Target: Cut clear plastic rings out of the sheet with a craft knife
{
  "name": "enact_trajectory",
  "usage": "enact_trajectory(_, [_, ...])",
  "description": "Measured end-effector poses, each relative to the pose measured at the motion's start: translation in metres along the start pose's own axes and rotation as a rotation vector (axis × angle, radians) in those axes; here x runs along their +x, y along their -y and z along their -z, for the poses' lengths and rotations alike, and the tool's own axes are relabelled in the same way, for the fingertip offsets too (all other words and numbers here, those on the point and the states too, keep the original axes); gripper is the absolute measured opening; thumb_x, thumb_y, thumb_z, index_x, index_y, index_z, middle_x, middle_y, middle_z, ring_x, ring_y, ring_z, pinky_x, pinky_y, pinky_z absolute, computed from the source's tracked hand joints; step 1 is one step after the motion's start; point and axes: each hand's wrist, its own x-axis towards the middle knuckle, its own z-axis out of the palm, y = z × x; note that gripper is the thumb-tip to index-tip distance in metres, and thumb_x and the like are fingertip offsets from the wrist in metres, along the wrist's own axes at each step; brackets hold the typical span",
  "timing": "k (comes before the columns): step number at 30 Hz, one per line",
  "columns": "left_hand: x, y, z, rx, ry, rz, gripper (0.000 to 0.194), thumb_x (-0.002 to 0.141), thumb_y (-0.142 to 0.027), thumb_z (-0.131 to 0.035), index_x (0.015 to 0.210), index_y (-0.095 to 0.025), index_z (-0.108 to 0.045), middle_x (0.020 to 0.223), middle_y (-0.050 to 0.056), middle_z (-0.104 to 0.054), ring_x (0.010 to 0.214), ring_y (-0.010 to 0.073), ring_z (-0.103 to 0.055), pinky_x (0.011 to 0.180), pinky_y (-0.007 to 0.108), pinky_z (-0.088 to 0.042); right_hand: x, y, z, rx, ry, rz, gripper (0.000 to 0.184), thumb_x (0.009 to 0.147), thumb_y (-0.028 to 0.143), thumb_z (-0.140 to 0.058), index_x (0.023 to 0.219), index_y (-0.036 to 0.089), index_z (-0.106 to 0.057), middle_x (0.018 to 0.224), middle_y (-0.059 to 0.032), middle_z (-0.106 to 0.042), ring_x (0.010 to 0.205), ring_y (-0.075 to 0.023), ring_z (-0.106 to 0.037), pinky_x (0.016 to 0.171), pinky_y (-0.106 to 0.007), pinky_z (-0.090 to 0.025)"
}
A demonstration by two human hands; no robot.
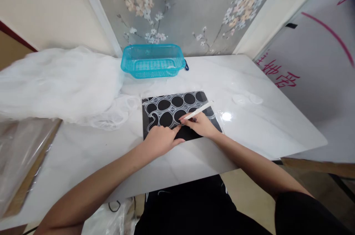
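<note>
A black mat [191, 133] lies on the white table [249, 131] in front of me. On it rests a thin translucent sheet [169, 111] with several round holes cut out. My left hand [162, 139] lies flat on the sheet's near edge, fingers stretched out and pressing it down. My right hand [200, 124] is closed around a white pen-like tool [198, 111], whose tip touches the sheet beside my left fingertips.
A turquoise plastic basket [153, 61] stands at the back of the table. White gauzy fabric [58, 83] is heaped at the left. Two cut-out round pieces [246, 98] lie to the right of the mat. Clear plastic wrap [19, 153] covers the left edge.
</note>
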Motion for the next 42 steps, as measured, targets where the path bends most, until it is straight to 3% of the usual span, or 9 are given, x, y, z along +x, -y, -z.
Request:
enact_trajectory(6, [-0.002, 0.001, 0.000, -0.002, 0.006, -0.005, 0.059, 0.089, -0.060, -0.035, 0.135, -0.025, -0.047, 0.080, 0.010, -0.070, 0.072, 0.0294, -0.066, 0.060, 0.033, -0.044, -0.001, 0.001, -0.002, -0.001, -0.022, -0.033, 0.018, 0.081, 0.031, -0.062, 0.087, 0.018, -0.073, 0.076, -0.0029, -0.071, 0.068, -0.0168, -0.062, 0.063, -0.030, -0.049])
enact_trajectory(15, [-0.001, -0.001, -0.002, 0.043, -0.014, 0.005, 0.060, 0.089, -0.060, -0.036, 0.138, -0.025, -0.043, 0.075, 0.011, -0.069, 0.070, 0.0299, -0.067, 0.057, 0.032, -0.043, -0.007, 0.002, -0.005, -0.055, -0.027, 0.031, 0.015, 0.083, 0.026, -0.059, 0.088, 0.020, -0.072, 0.087, -0.0040, -0.073, 0.075, -0.0187, -0.066, 0.067, -0.031, -0.051])
enact_trajectory(21, [-0.002, -0.003, -0.007, 0.050, -0.021, -0.015, 0.065, 0.089, -0.062, -0.032, 0.136, -0.020, -0.045, 0.072, 0.012, -0.068, 0.071, 0.0303, -0.066, 0.058, 0.033, -0.043, -0.019, 0.000, -0.012, -0.162, -0.045, 0.181, 0.019, 0.087, 0.023, -0.053, 0.092, 0.024, -0.072, 0.103, -0.0034, -0.072, 0.102, -0.0218, -0.065, 0.088, -0.037, -0.053])
enact_trajectory(28, [-0.002, -0.005, -0.008, 0.052, -0.030, -0.002, 0.066, 0.088, -0.062, -0.035, 0.139, -0.021, -0.041, 0.073, 0.011, -0.069, 0.069, 0.0309, -0.066, 0.056, 0.034, -0.044, -0.016, -0.001, -0.011, -0.183, -0.078, 0.176, 0.019, 0.088, 0.026, -0.054, 0.090, 0.021, -0.072, 0.102, -0.0035, -0.072, 0.099, -0.0198, -0.067, 0.089, -0.033, -0.054])
enact_trajectory(31, [0.000, -0.004, -0.006, 0.030, -0.035, -0.004, 0.065, 0.088, -0.063, -0.036, 0.135, -0.019, -0.046, 0.073, 0.011, -0.069, 0.069, 0.0309, -0.066, 0.056, 0.034, -0.044, -0.021, -0.001, -0.012, -0.294, -0.048, 0.208, 0.023, 0.090, 0.026, -0.049, 0.094, 0.022, -0.071, 0.105, -0.0022, -0.071, 0.100, -0.0186, -0.067, 0.089, -0.030, -0.053])
enact_trajectory(34, [0.001, 0.000, -0.002, -0.039, -0.019, -0.019, 0.064, 0.087, -0.064, -0.035, 0.131, -0.021, -0.051, 0.077, 0.011, -0.070, 0.074, 0.0301, -0.066, 0.059, 0.033, -0.044, -0.027, -0.005, -0.014, -0.560, 0.023, 0.282, 0.026, 0.090, 0.024, -0.047, 0.107, 0.023, -0.067, 0.112, -0.0032, -0.069, 0.095, -0.0200, -0.068, 0.079, -0.029, -0.054])
enact_trajectory(37, [0.002, 0.005, 0.000, -0.111, -0.016, -0.032, 0.063, 0.086, -0.064, -0.038, 0.135, -0.024, -0.047, 0.085, 0.010, -0.071, 0.081, 0.0294, -0.066, 0.064, 0.033, -0.045, -0.011, -0.008, -0.001, -0.763, 0.106, 0.326, 0.031, 0.086, 0.019, -0.050, 0.113, 0.020, -0.064, 0.101, -0.0076, -0.071, 0.084, -0.0218, -0.068, 0.069, -0.029, -0.051])
enact_trajectory(39, [0.002, 0.008, 0.001, -0.151, -0.015, -0.035, 0.064, 0.085, -0.063, -0.041, 0.136, -0.025, -0.046, 0.090, 0.010, -0.071, 0.086, 0.0293, -0.065, 0.067, 0.033, -0.045, 0.018, -0.006, 0.024, -0.725, -0.008, 0.315, 0.031, 0.085, 0.015, -0.048, 0.111, 0.017, -0.064, 0.091, -0.0077, -0.072, 0.082, -0.0212, -0.067, 0.072, -0.029, -0.050])
enact_trajectory(42, [0.000, 0.011, 0.001, -0.201, 0.010, -0.031, 0.065, 0.085, -0.065, -0.040, 0.137, -0.026, -0.046, 0.088, 0.009, -0.071, 0.086, 0.0289, -0.065, 0.070, 0.034, -0.045, 0.066, 0.002, 0.080, -0.462, -0.642, 0.178, 0.027, 0.090, 0.024, -0.045, 0.101, 0.014, -0.067, 0.085, -0.0060, -0.070, 0.080, -0.0200, -0.064, 0.075, -0.033, -0.049])
